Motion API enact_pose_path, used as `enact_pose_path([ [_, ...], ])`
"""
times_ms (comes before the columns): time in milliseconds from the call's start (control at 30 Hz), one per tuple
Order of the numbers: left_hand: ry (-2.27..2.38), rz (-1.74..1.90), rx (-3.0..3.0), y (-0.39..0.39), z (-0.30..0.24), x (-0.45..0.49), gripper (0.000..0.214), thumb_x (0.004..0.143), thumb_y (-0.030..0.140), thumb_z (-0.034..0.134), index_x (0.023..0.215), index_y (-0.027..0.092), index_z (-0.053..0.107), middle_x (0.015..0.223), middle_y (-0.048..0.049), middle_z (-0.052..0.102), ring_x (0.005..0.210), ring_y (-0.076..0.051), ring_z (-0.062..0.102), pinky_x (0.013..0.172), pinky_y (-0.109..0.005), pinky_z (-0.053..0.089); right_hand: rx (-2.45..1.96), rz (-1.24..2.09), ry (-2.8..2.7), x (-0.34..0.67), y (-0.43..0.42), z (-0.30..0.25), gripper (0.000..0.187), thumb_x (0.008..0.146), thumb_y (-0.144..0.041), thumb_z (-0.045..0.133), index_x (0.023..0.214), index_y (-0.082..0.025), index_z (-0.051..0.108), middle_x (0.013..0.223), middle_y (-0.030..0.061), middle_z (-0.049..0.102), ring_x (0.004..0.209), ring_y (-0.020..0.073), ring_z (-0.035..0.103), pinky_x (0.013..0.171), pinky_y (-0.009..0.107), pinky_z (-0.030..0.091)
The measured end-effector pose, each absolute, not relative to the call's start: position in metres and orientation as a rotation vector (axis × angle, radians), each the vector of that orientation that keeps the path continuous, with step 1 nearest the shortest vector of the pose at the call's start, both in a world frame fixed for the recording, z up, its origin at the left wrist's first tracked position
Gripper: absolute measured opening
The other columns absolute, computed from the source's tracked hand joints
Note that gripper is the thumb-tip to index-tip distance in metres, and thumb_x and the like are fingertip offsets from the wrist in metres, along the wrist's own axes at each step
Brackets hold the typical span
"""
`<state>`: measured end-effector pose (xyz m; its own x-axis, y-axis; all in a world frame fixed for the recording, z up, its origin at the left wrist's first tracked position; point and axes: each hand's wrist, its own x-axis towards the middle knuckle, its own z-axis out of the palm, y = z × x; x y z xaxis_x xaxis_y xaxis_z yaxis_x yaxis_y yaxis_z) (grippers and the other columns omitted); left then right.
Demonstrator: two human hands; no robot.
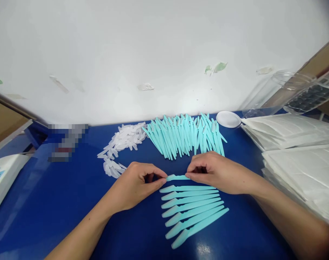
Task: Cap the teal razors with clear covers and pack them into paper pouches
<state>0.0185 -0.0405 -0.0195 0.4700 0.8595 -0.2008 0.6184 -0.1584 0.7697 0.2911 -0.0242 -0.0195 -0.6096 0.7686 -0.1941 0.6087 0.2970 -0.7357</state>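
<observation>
I have one razor pinched at both ends: my left hand grips the broad head between thumb and finger, and my right hand has the handle the same way. The fingers of both are narrow, closed on that razor. Two pinches, I'd judge, hold so slim a thing level and leave its middle uncovered. It lies crosswise between the pile beyond it and the row nearer me; I cannot tell whether it touches the counter. The row's heads all point left, its handles fanning slightly right, probably so that each can be picked out singly. The clear pieces sit heaped left of the pile, on my left hand's side, likely for easy reach. A white dish and the packets lie off to the right, which leaves my hands elbow room.
</observation>
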Motion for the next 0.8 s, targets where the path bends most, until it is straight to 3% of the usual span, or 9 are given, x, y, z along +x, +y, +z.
enact_pose_path([
  [100, 1.222, 0.337, 1.987, -0.041, -0.02, 0.021, 0.014, 0.093, 0.032, 0.067, 0.095, 0.028, 0.08, 0.071, 0.0021, 0.063, 0.061, -0.012, 0.049, 0.055, -0.025, 0.034, -1.248, 1.097, -2.452, 0.29, -0.027, -0.021, 0.026, 0.098, -0.034, 0.056, 0.084, -0.021, 0.074, 0.079, -0.0013, 0.07, 0.068, 0.011, 0.058, 0.064, 0.027, 0.038],
  [300, 1.145, 0.323, 2.083, -0.043, -0.021, 0.019, 0.014, 0.096, 0.031, 0.066, 0.099, 0.028, 0.079, 0.099, -0.0013, 0.071, 0.087, -0.016, 0.064, 0.066, -0.026, 0.045, -1.293, 1.067, -2.475, 0.288, -0.029, -0.022, 0.023, 0.094, -0.032, 0.061, 0.081, -0.021, 0.076, 0.077, -0.0002, 0.071, 0.066, 0.0114, 0.058, 0.062, 0.027, 0.038],
  [400, 1.103, 0.328, 2.134, -0.047, -0.023, 0.02, 0.019, 0.095, 0.036, 0.067, 0.11, 0.03, 0.077, 0.108, -0.0023, 0.069, 0.091, -0.017, 0.063, 0.072, -0.028, 0.048, -1.276, 1.099, -2.453, 0.289, -0.029, -0.02, 0.023, 0.093, -0.034, 0.063, 0.081, -0.021, 0.078, 0.078, 0.0013, 0.071, 0.064, 0.0119, 0.057, 0.06, 0.027, 0.036],
  [567, 0.958, 0.313, 2.288, -0.049, -0.03, 0.027, 0.031, 0.092, 0.035, 0.072, 0.122, 0.031, 0.072, 0.124, -0.0045, 0.063, 0.11, -0.023, 0.057, 0.095, -0.038, 0.047, -1.305, 1.09, -2.536, 0.292, -0.028, -0.014, 0.017, 0.087, -0.037, 0.07, 0.082, -0.022, 0.075, 0.079, 0.0003, 0.067, 0.066, 0.0124, 0.053, 0.062, 0.028, 0.034],
  [800, 0.945, 0.274, 2.319, -0.049, -0.032, 0.03, 0.028, 0.095, 0.034, 0.068, 0.123, 0.03, 0.072, 0.128, -0.0053, 0.062, 0.112, -0.024, 0.054, 0.097, -0.041, 0.048, -1.343, 1.105, -2.615, 0.293, -0.029, -0.009, 0.017, 0.082, -0.036, 0.072, 0.092, -0.024, 0.066, 0.088, -0.0022, 0.063, 0.077, 0.0137, 0.052, 0.069, 0.027, 0.036],
])
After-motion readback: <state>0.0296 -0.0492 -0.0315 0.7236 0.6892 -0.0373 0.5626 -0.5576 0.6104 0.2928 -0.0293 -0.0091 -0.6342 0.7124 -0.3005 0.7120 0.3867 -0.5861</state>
